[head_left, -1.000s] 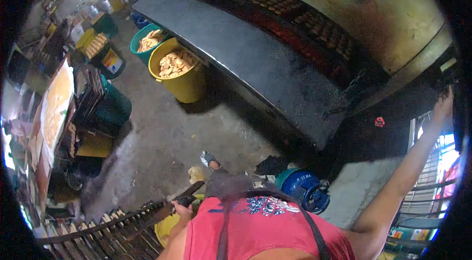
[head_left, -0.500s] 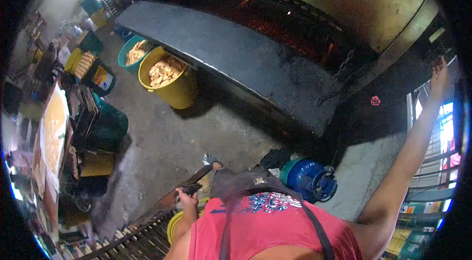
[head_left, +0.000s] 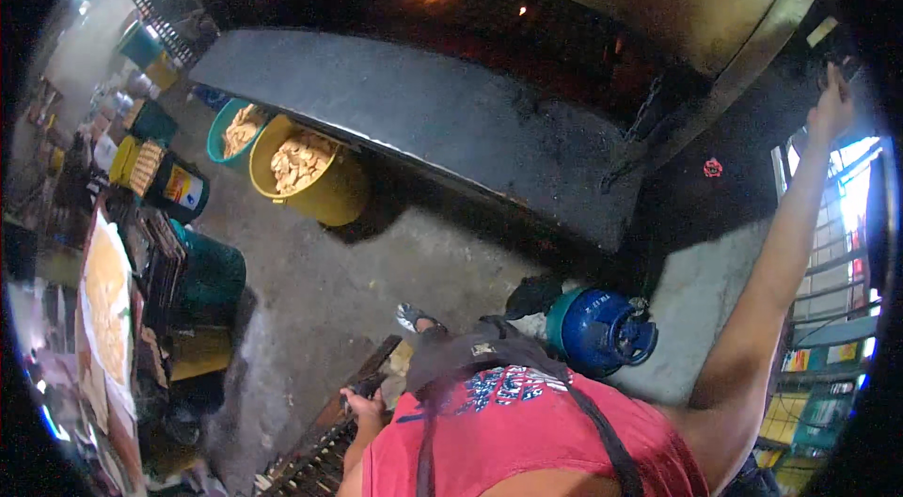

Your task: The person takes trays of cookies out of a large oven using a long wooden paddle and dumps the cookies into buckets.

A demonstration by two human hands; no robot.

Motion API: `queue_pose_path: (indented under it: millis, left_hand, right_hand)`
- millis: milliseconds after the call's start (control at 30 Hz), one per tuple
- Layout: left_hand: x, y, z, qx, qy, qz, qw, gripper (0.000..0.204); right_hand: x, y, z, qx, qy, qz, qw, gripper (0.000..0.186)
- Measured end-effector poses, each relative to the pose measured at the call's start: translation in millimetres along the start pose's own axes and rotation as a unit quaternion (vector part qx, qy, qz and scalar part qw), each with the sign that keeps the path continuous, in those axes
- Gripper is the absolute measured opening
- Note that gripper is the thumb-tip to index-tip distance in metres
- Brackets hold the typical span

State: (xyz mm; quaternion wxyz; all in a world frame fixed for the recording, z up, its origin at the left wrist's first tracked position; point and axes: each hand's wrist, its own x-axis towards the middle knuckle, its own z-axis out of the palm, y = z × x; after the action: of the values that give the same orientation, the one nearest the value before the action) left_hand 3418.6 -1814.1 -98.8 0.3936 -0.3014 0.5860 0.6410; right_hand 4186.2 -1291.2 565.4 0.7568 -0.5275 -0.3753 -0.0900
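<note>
My right arm stretches far out to the right, and my right hand (head_left: 831,111) is raised against the dark wall beside the oven. Its fingers look closed at a dark fitting (head_left: 833,72); what they grip is too dark to make out. Low at my left side, my left hand (head_left: 363,403) is closed round a small dark object (head_left: 371,384) whose kind does not show. In front of me a wide oven mouth (head_left: 414,13) shows small flames inside. A long grey ledge (head_left: 395,83) runs along below it.
A yellow bucket (head_left: 329,201) and a teal tub (head_left: 222,151), both with bread pieces, stand under the ledge. A blue gas cylinder (head_left: 607,330) is near my right side. To the left are a table (head_left: 128,436) with pale dough, stacked dark trays (head_left: 162,257) and more buckets.
My view has shifted, showing more of the oven mouth, and the flame glow looks larger. My right hand stays up by the fitting; my left still holds the dark object.
</note>
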Motion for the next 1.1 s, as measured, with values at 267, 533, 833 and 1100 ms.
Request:
queue_pose_path:
  millis: [267,533,833,1100]
  left_hand:
    - [15,29,-5,0.006,0.035,-0.002,0.999,0.065]
    - [-10,134,132,0.096,-0.144,0.036,0.984,0.049]
    - [-88,289,377,0.247,-0.426,0.064,0.868,0.039]
    - [-69,359,499,0.446,-0.492,0.122,0.738,0.057]
  right_hand:
    - [16,1,-2,0.090,-0.042,0.139,0.985,0.044]
    - [-305,-93,89,-0.181,-0.175,-0.247,0.936,0.034]
    - [-745,-189,161,-0.086,-0.770,-0.234,0.588,0.080]
    - [-727,-166,270,-0.275,-0.636,-0.071,0.717,0.062]
